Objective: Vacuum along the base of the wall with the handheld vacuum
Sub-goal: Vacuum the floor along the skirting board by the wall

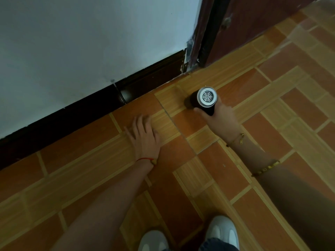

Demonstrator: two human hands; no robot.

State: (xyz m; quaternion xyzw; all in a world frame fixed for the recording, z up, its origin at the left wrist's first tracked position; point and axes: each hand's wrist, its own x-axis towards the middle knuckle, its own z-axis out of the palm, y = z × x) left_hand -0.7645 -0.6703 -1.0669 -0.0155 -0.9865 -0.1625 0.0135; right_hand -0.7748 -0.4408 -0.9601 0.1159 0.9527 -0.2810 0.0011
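A black handheld vacuum [204,100] with a round silver vented end cap points down at the tiled floor, a short way out from the dark baseboard [148,80]. My right hand [220,117] grips its black body from below right. My left hand [145,134] lies flat on the floor tiles with fingers spread, holding nothing, to the left of the vacuum. The white wall [90,42] rises above the baseboard. The vacuum's nozzle tip is hidden beneath its body.
A dark brown door frame [201,38] and a reddish door [253,22] stand at the upper right, where the baseboard ends. Orange and tan floor tiles [272,124] cover the floor. My white shoes [222,232] show at the bottom edge.
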